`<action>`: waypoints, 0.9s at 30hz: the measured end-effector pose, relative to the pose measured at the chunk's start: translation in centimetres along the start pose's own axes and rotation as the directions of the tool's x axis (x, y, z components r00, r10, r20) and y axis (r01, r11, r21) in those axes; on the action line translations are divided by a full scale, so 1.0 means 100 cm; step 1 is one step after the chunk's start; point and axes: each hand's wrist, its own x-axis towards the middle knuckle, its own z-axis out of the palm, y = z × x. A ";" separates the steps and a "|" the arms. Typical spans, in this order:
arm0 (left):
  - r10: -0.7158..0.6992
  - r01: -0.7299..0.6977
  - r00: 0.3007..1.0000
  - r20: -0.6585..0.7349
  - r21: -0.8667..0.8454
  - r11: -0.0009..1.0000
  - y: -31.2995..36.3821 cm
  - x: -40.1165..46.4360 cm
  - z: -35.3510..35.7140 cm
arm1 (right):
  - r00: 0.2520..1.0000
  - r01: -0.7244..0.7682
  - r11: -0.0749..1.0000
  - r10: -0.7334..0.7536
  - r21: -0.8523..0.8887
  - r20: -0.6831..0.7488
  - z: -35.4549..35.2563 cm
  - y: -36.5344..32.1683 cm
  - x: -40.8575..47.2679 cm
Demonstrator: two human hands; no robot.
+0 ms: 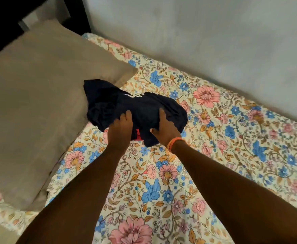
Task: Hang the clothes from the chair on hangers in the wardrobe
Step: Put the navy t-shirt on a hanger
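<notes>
Hands, two: left hand (122, 128) and right hand (163, 126) both grip one dark garment (140, 106) over one floral bedsheet (214, 129), beside one tan pillow (38, 103).

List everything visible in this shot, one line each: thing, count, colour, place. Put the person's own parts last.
dark garment: one, navy with small white print, bunched on the bed beside the pillow, held by both hands
red item: one, red, mostly hidden under the garment
pillow: one, tan, left on the bed
bedsheet: one, cream with pink and blue flowers, covering the bed
wall: one, grey-white, behind the bed
wristband: one, orange, right wrist
left hand: one, grips the garment
right hand: one, grips the garment
</notes>
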 end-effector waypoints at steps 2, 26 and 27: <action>0.039 -0.044 0.996 -0.076 -0.064 0.997 -0.006 0.010 0.005 | 0.998 0.014 0.988 -0.023 -0.153 -0.057 0.002 0.005 0.017; -0.113 0.094 0.993 0.022 -0.728 0.679 0.182 -0.173 -0.361 | 0.822 0.239 0.948 -0.084 0.208 -0.564 -0.329 0.053 -0.321; -0.067 0.046 0.998 -0.003 -0.687 0.725 0.188 -0.175 -0.379 | 0.818 0.220 0.957 -0.077 0.187 -0.569 -0.345 0.059 -0.327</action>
